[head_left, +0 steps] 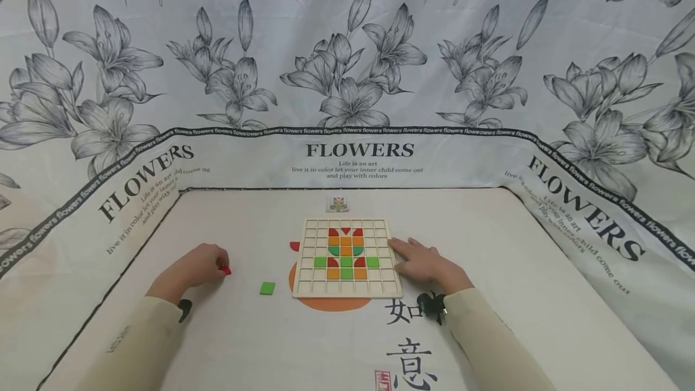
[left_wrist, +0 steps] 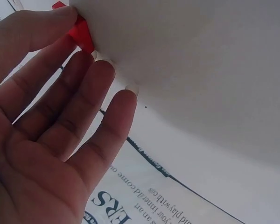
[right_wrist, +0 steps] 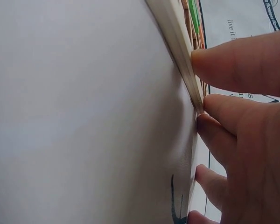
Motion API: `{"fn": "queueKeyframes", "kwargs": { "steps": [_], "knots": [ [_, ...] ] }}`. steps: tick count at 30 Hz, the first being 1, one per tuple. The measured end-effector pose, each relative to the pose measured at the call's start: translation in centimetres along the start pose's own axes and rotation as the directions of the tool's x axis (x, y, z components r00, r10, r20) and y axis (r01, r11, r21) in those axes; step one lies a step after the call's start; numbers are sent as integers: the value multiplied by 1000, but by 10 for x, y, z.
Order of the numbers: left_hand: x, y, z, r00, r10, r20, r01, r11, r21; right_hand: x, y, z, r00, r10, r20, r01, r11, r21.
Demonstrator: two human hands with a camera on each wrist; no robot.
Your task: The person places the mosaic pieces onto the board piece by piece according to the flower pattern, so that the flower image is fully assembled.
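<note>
My left hand (head_left: 202,263) is low over the table at the left, pinching a small red tile (head_left: 225,271) between thumb and index finger. In the left wrist view the red tile (left_wrist: 83,35) stands edge-on at the fingertips, partly covered by the thumb. My right hand (head_left: 426,263) rests against the right edge of a wooden grid board (head_left: 386,288), its fingers spread. Close up in the right wrist view, the thumb and fingertips touch the side of the board (right_wrist: 175,39). Red, orange, green and teal tiles form a flower-like pattern in the board's middle cells.
A loose green square tile (head_left: 267,288) lies between my left hand and the board. Another red piece (head_left: 295,246) sits by the board's left edge. Behind the board is a small picture card (head_left: 338,204). Flower-printed cloth (head_left: 347,89) surrounds the table.
</note>
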State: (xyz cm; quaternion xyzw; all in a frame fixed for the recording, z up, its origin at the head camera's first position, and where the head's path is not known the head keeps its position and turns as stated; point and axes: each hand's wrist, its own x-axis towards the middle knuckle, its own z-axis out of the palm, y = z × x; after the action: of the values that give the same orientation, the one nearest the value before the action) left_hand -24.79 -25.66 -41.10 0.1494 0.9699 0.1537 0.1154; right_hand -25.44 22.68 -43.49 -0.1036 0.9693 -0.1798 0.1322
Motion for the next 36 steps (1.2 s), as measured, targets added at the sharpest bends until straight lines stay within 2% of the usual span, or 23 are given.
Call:
{"fn": "queueKeyframes", "kwargs": {
  "steps": [7,15,19,28,36],
  "knots": [
    [3,-3,1,1000,-28,-13,28,999,-16,1,0,-2,1000,-3,-2,3,1000,-10],
    [7,3,-4,999,27,-36,-28,999,-32,2,0,-6,1000,-8,3,8,1000,-16],
    [12,14,-4,997,49,-56,-52,997,-61,1,0,-7,1000,-18,0,18,1000,-13],
    [27,48,5,999,22,-33,-26,991,-133,0,0,-2,1000,-9,-1,9,1000,-8],
    [36,66,9,999,1,-34,-7,985,-171,1,1,0,1000,-12,0,12,1000,-10]
  ]
}}
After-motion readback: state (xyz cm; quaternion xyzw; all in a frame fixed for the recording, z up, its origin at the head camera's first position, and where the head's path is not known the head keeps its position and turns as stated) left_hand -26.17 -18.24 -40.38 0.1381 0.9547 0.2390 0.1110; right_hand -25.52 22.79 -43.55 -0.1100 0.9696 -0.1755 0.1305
